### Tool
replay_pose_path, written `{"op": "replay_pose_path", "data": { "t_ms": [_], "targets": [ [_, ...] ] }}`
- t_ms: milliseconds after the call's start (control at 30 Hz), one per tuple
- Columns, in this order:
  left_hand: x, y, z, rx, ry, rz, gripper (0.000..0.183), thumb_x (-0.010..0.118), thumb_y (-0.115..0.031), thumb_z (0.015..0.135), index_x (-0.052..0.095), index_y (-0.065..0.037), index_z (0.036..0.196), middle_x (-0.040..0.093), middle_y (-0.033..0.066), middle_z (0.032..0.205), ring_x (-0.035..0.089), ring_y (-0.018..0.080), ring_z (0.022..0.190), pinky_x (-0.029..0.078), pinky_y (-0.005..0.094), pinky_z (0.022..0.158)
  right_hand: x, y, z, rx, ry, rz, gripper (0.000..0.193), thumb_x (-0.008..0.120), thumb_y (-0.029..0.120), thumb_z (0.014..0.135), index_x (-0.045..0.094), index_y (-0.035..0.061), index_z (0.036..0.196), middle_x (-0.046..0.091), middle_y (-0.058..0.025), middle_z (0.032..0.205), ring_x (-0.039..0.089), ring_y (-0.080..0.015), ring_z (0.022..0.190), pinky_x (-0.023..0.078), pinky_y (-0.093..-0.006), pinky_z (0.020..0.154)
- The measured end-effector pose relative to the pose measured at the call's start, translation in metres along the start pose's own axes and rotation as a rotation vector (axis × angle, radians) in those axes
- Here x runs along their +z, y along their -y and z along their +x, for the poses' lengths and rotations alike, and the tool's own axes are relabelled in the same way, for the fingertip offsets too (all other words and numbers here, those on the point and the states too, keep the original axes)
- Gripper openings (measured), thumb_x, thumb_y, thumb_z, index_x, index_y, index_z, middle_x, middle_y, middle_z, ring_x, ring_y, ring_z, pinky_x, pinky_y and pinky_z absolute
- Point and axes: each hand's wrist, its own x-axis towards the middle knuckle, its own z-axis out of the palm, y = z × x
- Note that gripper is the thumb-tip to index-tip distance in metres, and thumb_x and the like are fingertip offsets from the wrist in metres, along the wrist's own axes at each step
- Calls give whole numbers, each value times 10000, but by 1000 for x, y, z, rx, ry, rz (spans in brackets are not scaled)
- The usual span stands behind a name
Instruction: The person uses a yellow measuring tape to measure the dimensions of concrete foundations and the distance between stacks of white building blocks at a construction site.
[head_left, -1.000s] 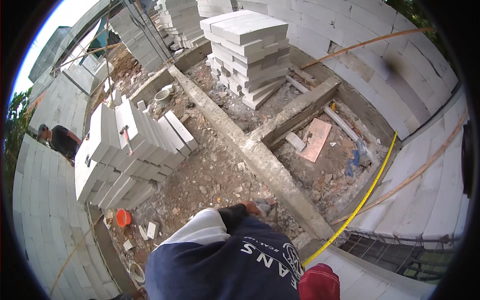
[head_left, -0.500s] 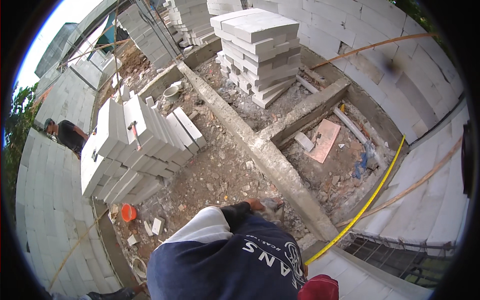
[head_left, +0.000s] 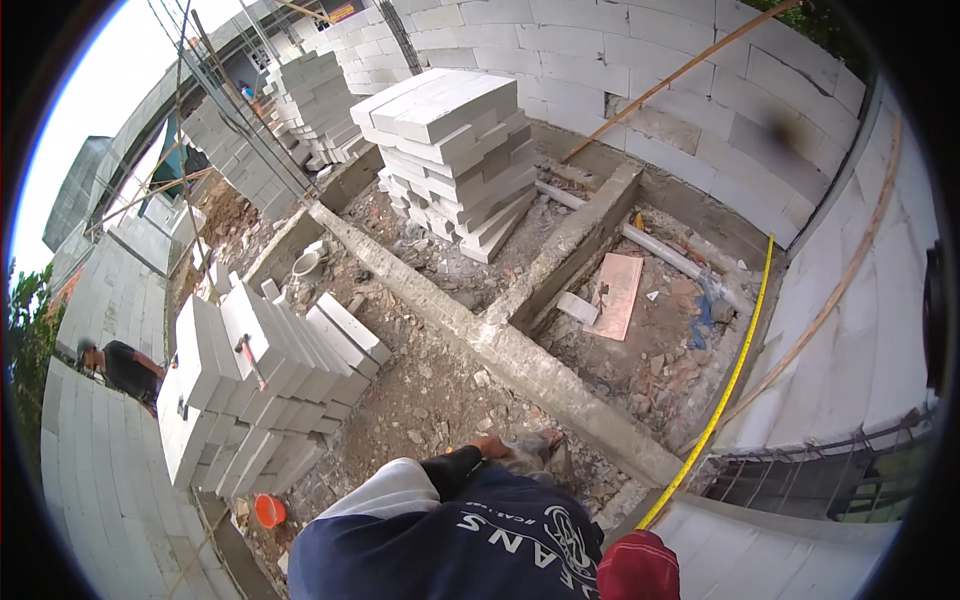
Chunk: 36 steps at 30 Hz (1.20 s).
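Note:
Neither of my hands shows in the head view. A co-worker in a navy and white shirt (head_left: 430, 535) and a red cap (head_left: 638, 566) bends over at the lower middle. This person's bare hand (head_left: 490, 447) is low over the rubble, beside a greyish shape (head_left: 535, 455) I cannot make out. A yellow tape measure (head_left: 722, 405) stretches from near the cap to the corner at the right. The cap hides its near end. A hammer (head_left: 250, 362) rests on the stack of white blocks (head_left: 285, 335) at the left.
A concrete beam (head_left: 400, 275) crosses the rubble floor and branches right. Another block stack (head_left: 450, 150) stands behind it. A pinkish board (head_left: 617, 293) lies at the right, an orange bucket (head_left: 268, 510) at the lower left. A second person (head_left: 125, 370) is beyond the left wall.
The view has shifted, so the stacks and beam sit lower and further left. A sleeve at the lower left edge has gone out of view. The co-worker stays bent over.

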Motion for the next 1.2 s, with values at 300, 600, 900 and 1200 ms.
{"op": "replay_pose_path", "data": {
  "t_ms": [300,600,900,1200],
  "targets": [
    [-27,60,36,459,-4,423,378,517,-281,912,615,-117,1238,664,139,1142,663,324,976,515,408,837,17,27,-12,81,-47,36,208,552,177,867,575,7,750,464,4,639,425,-102,632,351,-313,565],
    [-49,80,-13,116,157,102,586,723,-112,722,562,-96,1285,617,109,1232,592,298,1125,475,384,946,25,3,-1,161,-123,-108,248,599,231,865,681,11,947,559,-31,626,503,-114,609,401,-327,565],
    [-55,103,3,862,71,627,387,587,-180,822,627,-52,1185,624,171,1222,614,324,1100,506,411,890,15,-42,10,122,-150,-155,306,615,254,864,690,78,1102,705,-124,816,665,-187,743,491,-337,672],
    [-63,29,-24,-126,278,-144,554,562,-370,946,466,-60,1395,569,73,1302,536,200,1196,476,383,915,12,-48,31,271,-145,-178,316,601,259,879,670,58,1113,674,-144,782,635,-190,703,479,-343,655]
  ]
}}
